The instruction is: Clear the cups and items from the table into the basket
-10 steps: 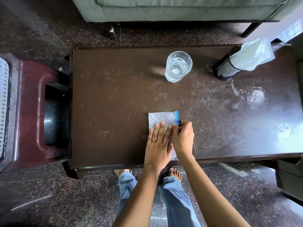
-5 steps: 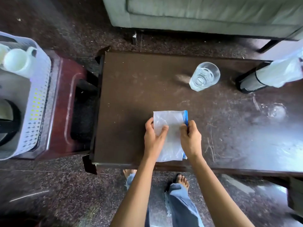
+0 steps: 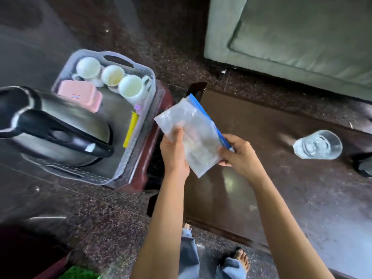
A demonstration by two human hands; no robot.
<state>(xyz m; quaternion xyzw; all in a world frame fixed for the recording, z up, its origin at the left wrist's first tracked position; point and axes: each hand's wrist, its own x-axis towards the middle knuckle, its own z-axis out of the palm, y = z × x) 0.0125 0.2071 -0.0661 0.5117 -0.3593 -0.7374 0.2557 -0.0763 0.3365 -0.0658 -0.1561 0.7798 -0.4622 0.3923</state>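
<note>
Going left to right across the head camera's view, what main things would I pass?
kettle → bag → glass

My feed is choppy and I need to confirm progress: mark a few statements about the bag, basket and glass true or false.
Both the left hand and the right hand hold the zip bag. True.
The zip bag lies in the basket. False: it is held in the air, outside the basket.
The glass stands on the table. True.
The basket holds just one cup. False: at least three white cups are in it.
</note>
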